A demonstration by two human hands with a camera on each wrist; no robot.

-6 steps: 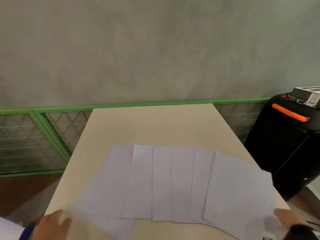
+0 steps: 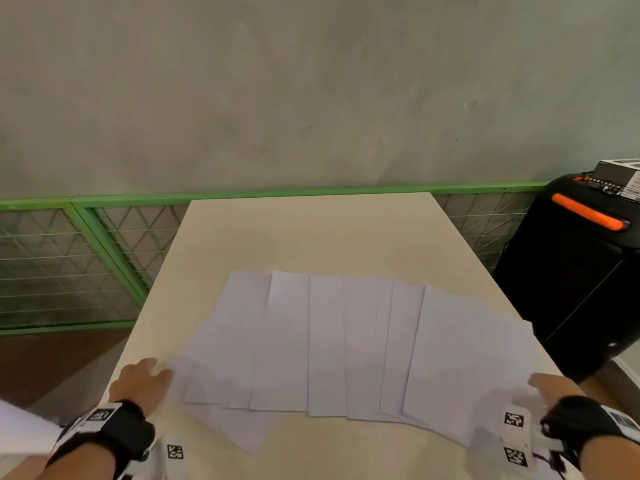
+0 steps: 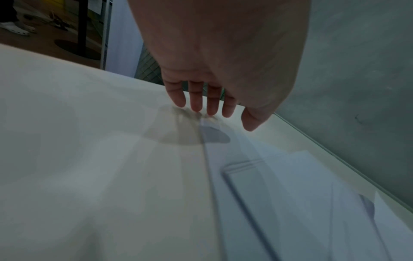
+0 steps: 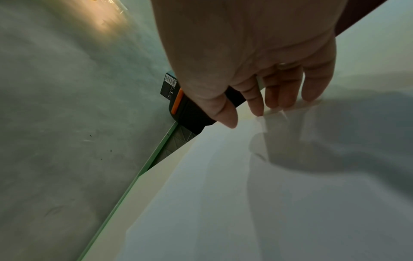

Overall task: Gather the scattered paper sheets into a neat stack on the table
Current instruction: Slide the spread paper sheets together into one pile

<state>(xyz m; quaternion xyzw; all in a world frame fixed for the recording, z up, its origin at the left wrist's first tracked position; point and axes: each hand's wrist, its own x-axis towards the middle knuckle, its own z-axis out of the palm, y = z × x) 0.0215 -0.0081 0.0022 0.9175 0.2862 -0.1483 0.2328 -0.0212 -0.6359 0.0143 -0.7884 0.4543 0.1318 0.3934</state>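
Note:
Several white paper sheets (image 2: 325, 344) lie fanned and overlapping across the near half of the beige table (image 2: 311, 233). My left hand (image 2: 142, 379) lies flat at the fan's left edge, its straight fingertips (image 3: 196, 106) touching the outermost sheet (image 3: 257, 176) where it meets the tabletop. At the fan's right end my right hand (image 2: 550, 388) rests on the rightmost sheet (image 2: 467, 362); in the right wrist view its fingertips (image 4: 257, 109) press on that sheet's edge (image 4: 274, 113). Neither hand grips anything.
A black speaker with an orange handle (image 2: 588, 216) stands close beside the table's right edge. A green mesh railing (image 2: 104, 237) and a grey wall (image 2: 311, 98) lie behind. The far half of the tabletop shows bare beige surface.
Both hands have come further into view and up along the fan's outer edges. The sheets look unchanged.

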